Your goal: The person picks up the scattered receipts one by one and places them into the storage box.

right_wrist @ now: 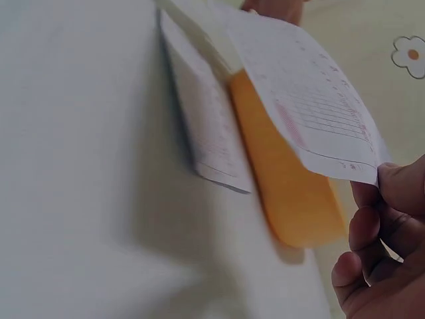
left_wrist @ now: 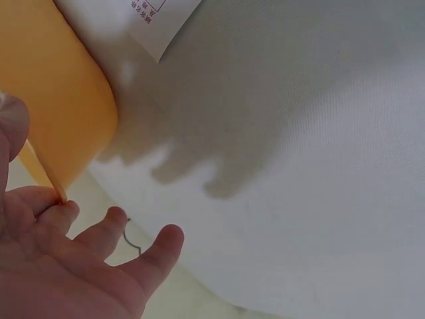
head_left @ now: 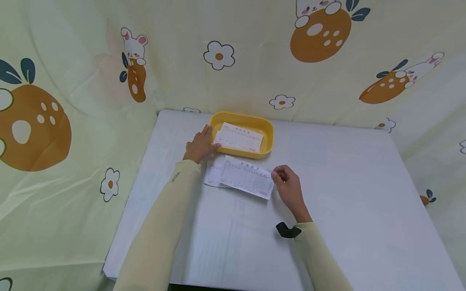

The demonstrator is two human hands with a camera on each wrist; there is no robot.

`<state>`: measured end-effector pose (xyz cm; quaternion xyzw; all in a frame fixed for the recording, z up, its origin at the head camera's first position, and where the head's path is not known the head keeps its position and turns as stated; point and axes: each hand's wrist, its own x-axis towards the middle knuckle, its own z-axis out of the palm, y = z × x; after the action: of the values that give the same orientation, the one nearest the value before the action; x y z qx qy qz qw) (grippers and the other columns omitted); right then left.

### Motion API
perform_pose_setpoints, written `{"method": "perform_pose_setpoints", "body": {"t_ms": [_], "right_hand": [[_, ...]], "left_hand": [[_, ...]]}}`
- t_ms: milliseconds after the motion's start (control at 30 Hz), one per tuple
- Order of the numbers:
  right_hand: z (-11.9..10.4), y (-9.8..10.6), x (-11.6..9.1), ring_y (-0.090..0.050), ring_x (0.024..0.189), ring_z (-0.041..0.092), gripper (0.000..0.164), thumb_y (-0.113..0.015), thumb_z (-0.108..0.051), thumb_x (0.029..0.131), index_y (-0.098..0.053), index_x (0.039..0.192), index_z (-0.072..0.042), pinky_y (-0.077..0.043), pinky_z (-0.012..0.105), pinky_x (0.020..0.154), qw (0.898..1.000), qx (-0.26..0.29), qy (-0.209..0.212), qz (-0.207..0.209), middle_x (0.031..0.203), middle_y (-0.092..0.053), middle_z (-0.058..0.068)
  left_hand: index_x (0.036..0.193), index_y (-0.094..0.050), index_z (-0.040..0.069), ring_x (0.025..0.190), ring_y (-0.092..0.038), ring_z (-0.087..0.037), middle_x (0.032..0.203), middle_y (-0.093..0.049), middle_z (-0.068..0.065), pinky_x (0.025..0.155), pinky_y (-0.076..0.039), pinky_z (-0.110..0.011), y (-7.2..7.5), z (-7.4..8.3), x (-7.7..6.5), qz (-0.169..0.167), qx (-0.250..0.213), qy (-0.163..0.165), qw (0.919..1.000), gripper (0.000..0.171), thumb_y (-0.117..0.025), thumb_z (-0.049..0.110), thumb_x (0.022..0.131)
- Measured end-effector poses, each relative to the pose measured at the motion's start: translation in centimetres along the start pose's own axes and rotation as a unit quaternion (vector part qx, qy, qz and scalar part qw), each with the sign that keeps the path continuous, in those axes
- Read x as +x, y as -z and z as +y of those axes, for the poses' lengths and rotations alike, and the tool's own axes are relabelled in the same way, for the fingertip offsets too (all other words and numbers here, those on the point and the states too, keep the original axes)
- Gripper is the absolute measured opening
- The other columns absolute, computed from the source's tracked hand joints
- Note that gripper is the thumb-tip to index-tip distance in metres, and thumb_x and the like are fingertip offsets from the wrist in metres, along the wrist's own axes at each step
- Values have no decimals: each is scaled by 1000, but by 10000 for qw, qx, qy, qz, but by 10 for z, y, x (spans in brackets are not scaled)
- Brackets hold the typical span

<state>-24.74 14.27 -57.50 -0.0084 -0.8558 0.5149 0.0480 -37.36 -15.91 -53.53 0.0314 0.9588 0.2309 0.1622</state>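
Note:
A yellow plastic tray (head_left: 267, 139) stands near the back edge of the white table. My left hand (head_left: 201, 144) holds its left end, with the thumb over the front rim. In the left wrist view the outer fingers of this hand (left_wrist: 99, 256) spread free beside the tray wall (left_wrist: 80, 100). My right hand (head_left: 289, 186) pinches the right corner of a printed paper slip (head_left: 247, 178) between thumb and finger. From the right wrist the raised slip (right_wrist: 312, 100) bows over the tray. Under it lies a pad of similar slips (head_left: 212, 171), partly hidden.
Inside the tray lie printed slips (head_left: 238, 137) with reddish print. The white table (head_left: 349, 202) extends to the right and front. A patterned curtain (head_left: 247, 81) hangs behind the table. A black strap (head_left: 287, 230) sits at the right wrist.

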Motion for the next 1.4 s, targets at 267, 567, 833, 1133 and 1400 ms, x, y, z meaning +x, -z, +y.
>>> {"method": "perform_pose_setpoints", "body": {"t_ms": [267,567,833,1133,1400], "right_hand": [[-12,18,51,-53,84,23,11,-61,-2,107,-62,115,7,-42,23,68,9987,140,402,271,96,-64,17],[-32,27,115,-54,88,23,15,-58,-4,109,-61,117,8,-43,27,71,9979,108,608,189,99,-64,17],[-51,29,162,-52,96,25,19,-57,-12,112,-60,124,3,-44,26,80,9990,52,421,128,106,-60,16],[-61,22,192,-52,98,25,19,-57,-11,112,-60,125,3,-47,26,86,9993,86,341,-89,112,-59,15],[-61,15,202,-53,101,26,20,-56,-13,113,-59,126,2,-47,28,88,9996,6,180,-214,114,-60,15]], "left_hand": [[173,-10,11,162,-18,-35,180,-7,-5,120,-28,-68,1,2,-2,54,-11,-30,10000,89,-59,47,109],[174,-7,13,163,-14,-34,181,-3,-2,124,-20,-67,-4,1,1,-15,-54,87,9999,89,-57,48,110],[174,-8,15,163,-14,-33,181,-3,-2,124,-21,-68,-6,-2,7,-25,-9,166,9999,90,-59,49,109],[174,-11,15,162,-16,-34,180,-6,-2,122,-23,-70,-5,-5,6,45,-33,131,9999,89,-61,48,108],[174,-13,16,162,-18,-34,180,-7,-1,120,-27,-70,-4,-3,7,75,84,126,9999,89,-61,49,108]]}}
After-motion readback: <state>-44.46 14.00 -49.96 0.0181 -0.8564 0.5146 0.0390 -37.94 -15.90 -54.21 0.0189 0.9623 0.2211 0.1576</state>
